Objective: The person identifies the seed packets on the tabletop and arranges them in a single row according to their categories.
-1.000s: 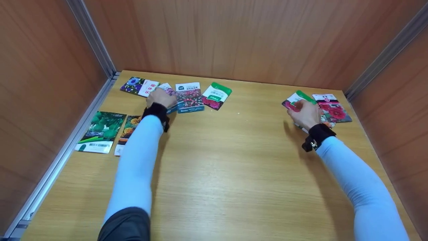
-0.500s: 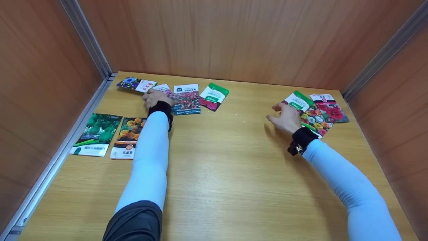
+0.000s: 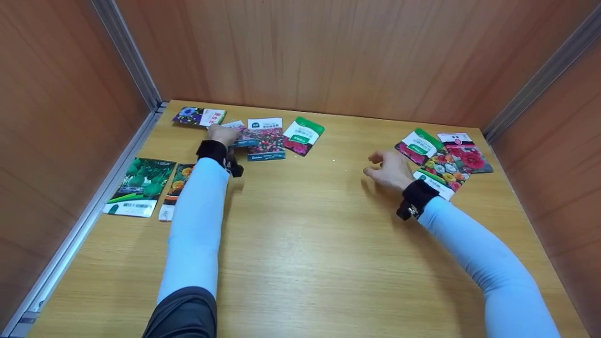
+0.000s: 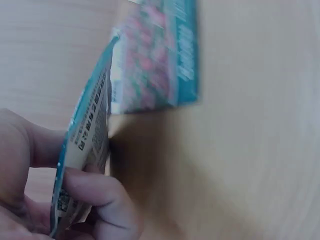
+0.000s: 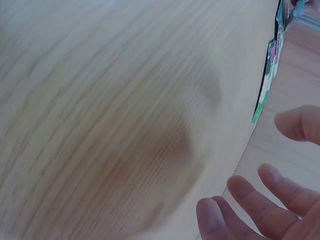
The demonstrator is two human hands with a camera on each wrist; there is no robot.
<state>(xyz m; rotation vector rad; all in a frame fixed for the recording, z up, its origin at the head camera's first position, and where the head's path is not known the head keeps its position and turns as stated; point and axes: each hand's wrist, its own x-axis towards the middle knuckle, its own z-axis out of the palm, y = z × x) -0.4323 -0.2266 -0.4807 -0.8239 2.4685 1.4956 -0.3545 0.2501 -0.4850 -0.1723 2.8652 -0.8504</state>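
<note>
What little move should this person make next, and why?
Probably the left hand should gently lift its blue-edged packet away from the pink-flowered packet: fingers and thumb pinch it, it is tilted rather than flat, and the other lies close beside it. The right hand holds nothing.

A wood-grain tabletop lies between a left panel and a right panel, before a reddish-brown back panel. Metal strips line both rear corners; a metal rail borders the tabletop's left edge.
</note>
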